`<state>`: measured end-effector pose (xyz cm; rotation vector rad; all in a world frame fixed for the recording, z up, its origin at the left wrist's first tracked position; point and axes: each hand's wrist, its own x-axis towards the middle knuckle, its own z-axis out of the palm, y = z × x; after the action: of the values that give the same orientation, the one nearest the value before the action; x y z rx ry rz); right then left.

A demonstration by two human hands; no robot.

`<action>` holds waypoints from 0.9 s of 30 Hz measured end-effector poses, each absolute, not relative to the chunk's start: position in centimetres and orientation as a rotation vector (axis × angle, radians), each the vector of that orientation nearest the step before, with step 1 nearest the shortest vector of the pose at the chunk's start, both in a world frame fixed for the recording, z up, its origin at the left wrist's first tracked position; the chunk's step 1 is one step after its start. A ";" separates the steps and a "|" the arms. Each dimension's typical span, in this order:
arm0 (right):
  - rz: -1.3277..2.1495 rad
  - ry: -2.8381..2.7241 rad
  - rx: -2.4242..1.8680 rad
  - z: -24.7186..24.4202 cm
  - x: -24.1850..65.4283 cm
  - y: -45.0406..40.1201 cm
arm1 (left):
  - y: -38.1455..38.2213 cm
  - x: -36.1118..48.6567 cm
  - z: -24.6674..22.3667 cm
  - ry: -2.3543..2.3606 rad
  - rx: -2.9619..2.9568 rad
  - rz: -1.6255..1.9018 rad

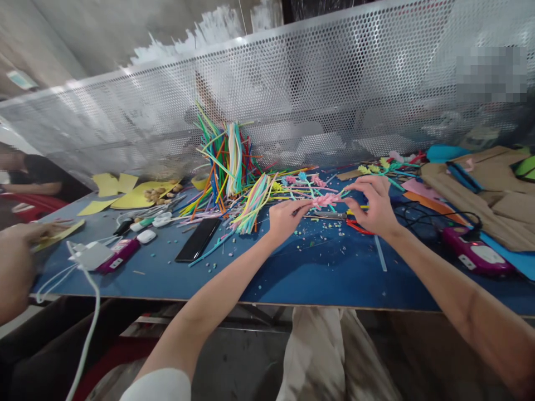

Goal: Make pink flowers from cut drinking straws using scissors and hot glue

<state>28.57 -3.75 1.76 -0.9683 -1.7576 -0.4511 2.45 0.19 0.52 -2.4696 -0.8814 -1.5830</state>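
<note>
Closed left hand (285,221) pinches fuzzy pink spiky stem (325,200); half-open right hand (376,207) fingers its other end, hold unclear; adjusting calls for steady left.

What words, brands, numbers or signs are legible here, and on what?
None legible.
Wall sign, upper left: too blurred.
Left purple device: markings too small.
Right purple device: markings too small.
Phone: dark screen, no text visible.

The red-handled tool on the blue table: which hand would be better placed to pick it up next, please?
Probably the right hand, as it is close by the red handles; the left hand, pinching the pink piece, is farther away.
</note>
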 end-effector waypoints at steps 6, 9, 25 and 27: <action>-0.168 -1.985 -0.904 2.5 30.0 -2.8 | 0.5 1.8 1.4 -0.630 -2.608 -1.257; -0.142 -2.025 -0.882 2.8 29.8 -2.9 | 0.3 1.5 1.9 -0.617 -2.543 -1.151; 0.126 -2.093 -0.884 1.8 29.4 -3.0 | 1.2 1.1 1.9 -0.700 -2.493 -0.998; 0.186 -2.126 -0.889 1.8 29.5 -3.1 | 1.0 1.2 2.1 -0.705 -2.507 -0.908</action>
<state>29.52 -3.12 1.82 -0.8887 -2.1263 0.1856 1.22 0.99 2.05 -2.5068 -0.7051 -0.9082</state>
